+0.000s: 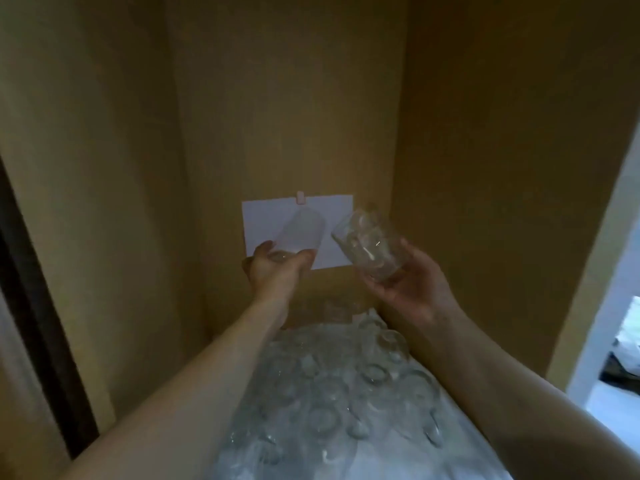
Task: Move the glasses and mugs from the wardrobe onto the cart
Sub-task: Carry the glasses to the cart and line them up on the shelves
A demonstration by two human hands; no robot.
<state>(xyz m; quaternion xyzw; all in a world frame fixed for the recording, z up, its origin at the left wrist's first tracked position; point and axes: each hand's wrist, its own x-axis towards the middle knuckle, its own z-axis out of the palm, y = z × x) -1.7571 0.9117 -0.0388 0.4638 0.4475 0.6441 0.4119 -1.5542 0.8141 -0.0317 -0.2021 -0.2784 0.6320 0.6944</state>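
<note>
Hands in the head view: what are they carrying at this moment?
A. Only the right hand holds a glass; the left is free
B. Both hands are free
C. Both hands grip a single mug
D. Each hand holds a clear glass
D: the left hand grips one clear glass in front of the white paper, and the right hand holds a second glass, tilted.

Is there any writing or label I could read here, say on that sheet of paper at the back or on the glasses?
None can be read.
White paper clipped to the wardrobe's back wall: looks blank in this dim picture.
Glass in the left hand and glass in the right hand: no marks visible.
</note>
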